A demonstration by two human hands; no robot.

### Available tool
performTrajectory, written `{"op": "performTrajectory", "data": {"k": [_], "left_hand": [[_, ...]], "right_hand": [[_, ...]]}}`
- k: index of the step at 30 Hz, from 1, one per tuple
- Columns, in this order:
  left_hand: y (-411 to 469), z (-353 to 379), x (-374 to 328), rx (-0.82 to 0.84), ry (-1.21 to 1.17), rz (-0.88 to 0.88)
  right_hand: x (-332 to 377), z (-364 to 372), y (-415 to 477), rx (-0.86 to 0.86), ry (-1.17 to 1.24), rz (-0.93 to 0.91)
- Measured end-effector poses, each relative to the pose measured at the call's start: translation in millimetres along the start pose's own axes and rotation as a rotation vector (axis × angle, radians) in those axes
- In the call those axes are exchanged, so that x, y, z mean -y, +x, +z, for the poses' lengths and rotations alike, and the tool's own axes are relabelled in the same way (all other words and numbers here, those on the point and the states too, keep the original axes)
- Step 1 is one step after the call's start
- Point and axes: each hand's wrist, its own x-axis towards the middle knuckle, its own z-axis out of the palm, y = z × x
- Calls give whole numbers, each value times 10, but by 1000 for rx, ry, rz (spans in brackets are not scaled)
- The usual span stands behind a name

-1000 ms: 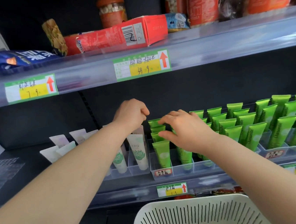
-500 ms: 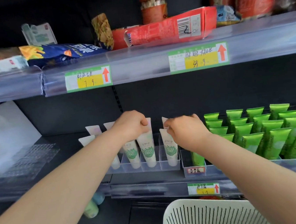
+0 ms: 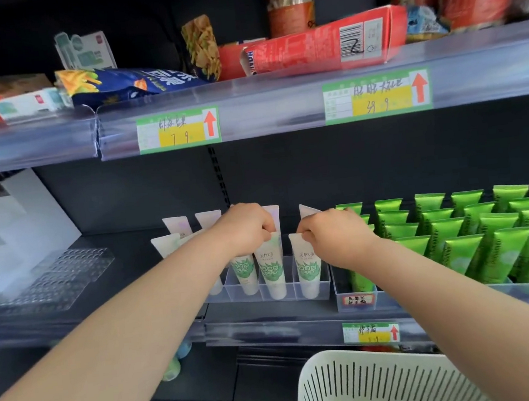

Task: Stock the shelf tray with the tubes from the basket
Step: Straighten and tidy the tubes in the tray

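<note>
Your left hand (image 3: 248,226) pinches one white tube (image 3: 272,273) by its flat crimp, right hand (image 3: 332,237) the neighbouring tube (image 3: 309,270); probably light, squashy, slick.

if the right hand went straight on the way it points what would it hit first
Past the front tube the right hand pinches, probably the white tube in the left hand, though depth is unclear.

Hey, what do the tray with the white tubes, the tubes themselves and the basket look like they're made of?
Tray: clear hard plastic with a glossy finish; the tubes show through its walls.
White tubes: probably soft plastic with a satin finish, judging by the flat crimped tops.
Basket: white moulded plastic, matte, with rows of slots in its wall.
</note>
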Motion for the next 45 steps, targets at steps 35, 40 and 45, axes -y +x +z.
{"op": "performTrajectory", "data": {"k": [35,40,45], "left_hand": [[-241,-93,1134,-57,56,-116],[-293,-107,1135,-14,46,-124],[-305,-229,1109,-28,-189,-157]], "right_hand": [[1011,292,631,43,9,-139],[1022,254,593,121,48,-133],[1044,224,582,73,93,-158]]}}
